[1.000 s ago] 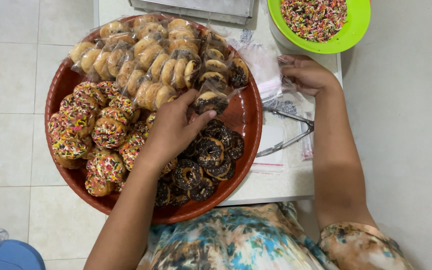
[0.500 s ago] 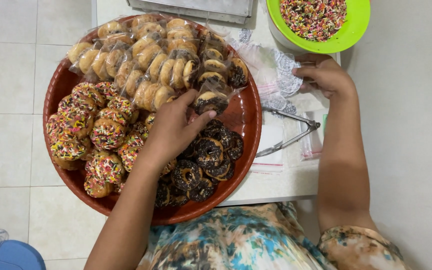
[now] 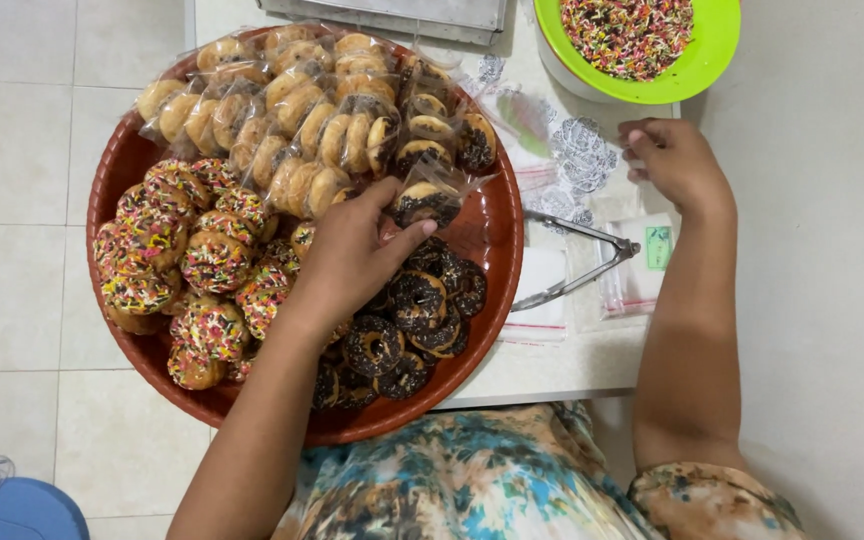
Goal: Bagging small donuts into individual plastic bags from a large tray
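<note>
nearest, the left hand reaches over the round red tray with its fingers curled around a small chocolate-sprinkled doughnut in a clear bag, at the middle of the tray. below and beside it lie loose chocolate doughnuts and, to the left, loose rainbow-sprinkled doughnuts, all unbagged. farther up the tray sit many bagged plain doughnuts, already packed. the right hand pinches at a pile of empty clear bags on the white desk, near metal tongs. beyond stands a green bowl of coloured sprinkles. by my judgement roughly half is bagged.
</note>
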